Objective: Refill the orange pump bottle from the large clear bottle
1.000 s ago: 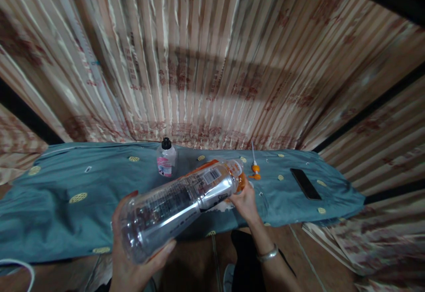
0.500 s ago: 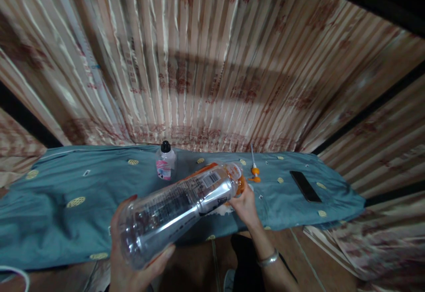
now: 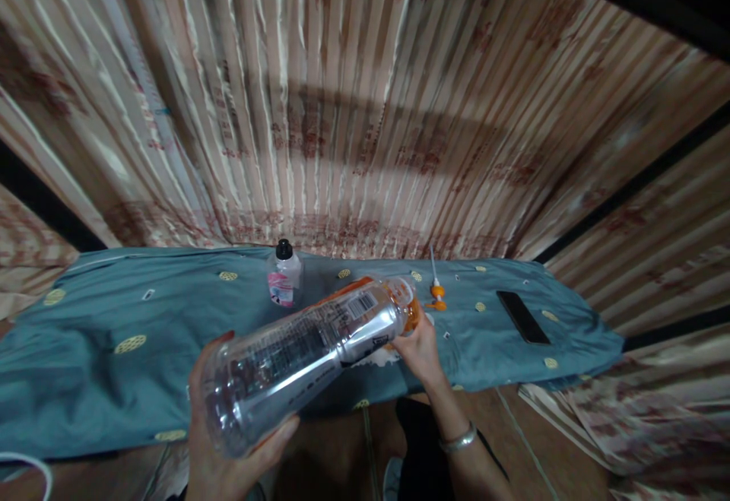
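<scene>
A large clear plastic bottle with a barcode label lies tilted across the middle, its base low on the left and its neck at the upper right. My left hand is wrapped around its base. At the neck end, my right hand grips an orange bottle, mostly hidden behind the clear one. The clear bottle's mouth is up against the orange bottle; exactly how they meet is hidden. Beyond my right hand, an orange pump head with a thin white tube lies on the cloth.
A small bottle with a black cap and pink label stands behind the clear bottle. To the right lies a black phone. Teal patterned bedding covers the surface, with a pleated curtain behind. A white cable curves at lower left.
</scene>
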`<action>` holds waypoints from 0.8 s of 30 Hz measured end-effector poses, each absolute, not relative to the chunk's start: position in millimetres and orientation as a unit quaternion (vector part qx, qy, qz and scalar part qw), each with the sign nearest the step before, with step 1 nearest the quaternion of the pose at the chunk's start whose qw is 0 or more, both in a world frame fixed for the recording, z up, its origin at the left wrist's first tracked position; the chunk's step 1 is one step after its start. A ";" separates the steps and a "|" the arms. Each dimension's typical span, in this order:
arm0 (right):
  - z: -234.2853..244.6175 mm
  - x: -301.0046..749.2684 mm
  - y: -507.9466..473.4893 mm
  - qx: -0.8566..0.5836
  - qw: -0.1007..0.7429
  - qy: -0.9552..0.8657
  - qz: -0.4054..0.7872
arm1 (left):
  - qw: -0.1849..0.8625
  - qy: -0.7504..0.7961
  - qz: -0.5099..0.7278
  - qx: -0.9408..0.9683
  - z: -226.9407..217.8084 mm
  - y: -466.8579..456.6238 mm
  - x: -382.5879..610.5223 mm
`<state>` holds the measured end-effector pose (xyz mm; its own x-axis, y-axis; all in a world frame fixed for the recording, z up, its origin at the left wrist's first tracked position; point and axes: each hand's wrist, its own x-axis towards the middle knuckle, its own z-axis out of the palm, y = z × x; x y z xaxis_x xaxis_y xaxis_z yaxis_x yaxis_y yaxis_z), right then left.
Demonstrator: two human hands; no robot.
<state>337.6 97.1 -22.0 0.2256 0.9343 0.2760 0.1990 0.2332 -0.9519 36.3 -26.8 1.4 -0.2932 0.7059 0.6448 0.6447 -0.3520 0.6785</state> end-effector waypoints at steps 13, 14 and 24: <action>-22.9 337.6 97.3 -0.515 0.579 -0.547 0.316 | 0.130 0.606 0.618 0.485 18.4 -33.8 67.1; -23.2 338.0 97.3 -0.517 0.577 -0.548 0.315 | 0.133 0.607 0.619 0.480 18.9 -33.8 67.5; -23.5 340.3 97.7 -0.537 0.559 -0.553 0.305 | 0.155 0.604 0.625 0.469 21.6 -33.9 66.8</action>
<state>340.3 97.7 -23.5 0.2014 0.9352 0.2915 0.2531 0.2378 -0.9378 66.8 -33.9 21.6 -0.5122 0.7603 0.3995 0.3731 -0.2220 0.9009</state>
